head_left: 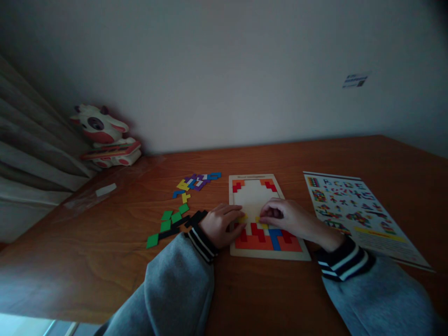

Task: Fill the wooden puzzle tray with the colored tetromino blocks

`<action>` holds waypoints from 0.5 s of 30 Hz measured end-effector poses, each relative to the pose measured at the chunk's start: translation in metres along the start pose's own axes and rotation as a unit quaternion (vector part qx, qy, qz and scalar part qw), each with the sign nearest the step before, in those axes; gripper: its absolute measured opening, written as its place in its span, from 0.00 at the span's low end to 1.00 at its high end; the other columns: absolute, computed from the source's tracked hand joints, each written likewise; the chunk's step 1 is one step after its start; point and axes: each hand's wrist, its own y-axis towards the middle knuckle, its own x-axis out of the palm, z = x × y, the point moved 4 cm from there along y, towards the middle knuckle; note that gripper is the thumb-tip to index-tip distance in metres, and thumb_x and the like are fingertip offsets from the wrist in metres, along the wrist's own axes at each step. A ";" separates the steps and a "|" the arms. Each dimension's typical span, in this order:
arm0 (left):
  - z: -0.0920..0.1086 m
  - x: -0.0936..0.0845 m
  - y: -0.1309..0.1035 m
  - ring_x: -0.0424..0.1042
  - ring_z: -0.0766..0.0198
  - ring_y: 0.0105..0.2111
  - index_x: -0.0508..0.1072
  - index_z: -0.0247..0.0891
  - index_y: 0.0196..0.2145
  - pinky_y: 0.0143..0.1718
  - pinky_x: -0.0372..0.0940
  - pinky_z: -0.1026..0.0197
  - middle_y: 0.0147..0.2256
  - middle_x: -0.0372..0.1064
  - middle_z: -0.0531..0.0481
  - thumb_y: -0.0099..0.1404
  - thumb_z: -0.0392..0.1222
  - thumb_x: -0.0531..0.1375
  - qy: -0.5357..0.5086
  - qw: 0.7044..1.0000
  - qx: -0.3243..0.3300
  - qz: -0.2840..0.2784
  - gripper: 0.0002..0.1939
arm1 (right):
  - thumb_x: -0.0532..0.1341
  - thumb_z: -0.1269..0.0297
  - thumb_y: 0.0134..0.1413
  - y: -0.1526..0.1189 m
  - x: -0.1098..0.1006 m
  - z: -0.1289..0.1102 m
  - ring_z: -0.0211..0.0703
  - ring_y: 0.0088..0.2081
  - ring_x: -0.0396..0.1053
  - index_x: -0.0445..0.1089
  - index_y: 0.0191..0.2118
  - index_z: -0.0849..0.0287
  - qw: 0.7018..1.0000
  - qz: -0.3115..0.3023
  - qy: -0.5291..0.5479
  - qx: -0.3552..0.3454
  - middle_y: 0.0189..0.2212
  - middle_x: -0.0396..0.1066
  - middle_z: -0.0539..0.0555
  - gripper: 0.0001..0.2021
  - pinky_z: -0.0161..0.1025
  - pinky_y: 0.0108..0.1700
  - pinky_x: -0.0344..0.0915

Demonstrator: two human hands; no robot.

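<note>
A wooden puzzle board (pixel 269 255) with a pale frame lies flat in front of me. Red, orange and blue pieces fill its lower rows, and more red and orange ones sit in its two upper corners. My left hand (pixel 221 226) reaches over the board's left edge, its fingers closed on a yellow puzzle piece (pixel 243 218). From the right, my right hand (pixel 289 218) pinches another yellow puzzle piece (pixel 262 222) low over the board, just above the blue piece (pixel 275 239). Fingers partly hide both yellow pieces.
Left of the board lie green squares (pixel 165 226), black bars (pixel 169 233) and a cluster of yellow, purple and blue pieces (pixel 198 182). A printed pattern sheet (pixel 367 214) lies on the right. A cow-shaped toy keyboard (pixel 108 137) stands at the back left by the wall.
</note>
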 end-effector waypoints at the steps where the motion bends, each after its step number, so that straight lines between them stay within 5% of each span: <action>1: 0.000 0.000 0.000 0.76 0.57 0.44 0.75 0.37 0.45 0.48 0.72 0.53 0.47 0.75 0.42 0.66 0.42 0.60 0.000 1.000 0.001 0.000 0.11 | 0.64 0.46 0.52 0.000 0.000 0.000 0.38 0.27 0.64 0.76 0.34 0.56 1.000 -0.003 0.000 -0.001 0.28 0.71 0.51 0.17 0.36 0.29 0.62; 15: -0.002 0.000 -0.001 0.76 0.56 0.46 0.74 0.37 0.47 0.49 0.72 0.53 0.49 0.74 0.41 0.66 0.43 0.60 -0.002 1.000 0.004 -0.002 0.13 | 0.62 0.44 0.56 -0.005 -0.004 -0.007 0.43 0.34 0.68 0.78 0.34 0.54 0.998 -0.039 -0.022 -0.031 0.34 0.71 0.54 0.18 0.39 0.36 0.63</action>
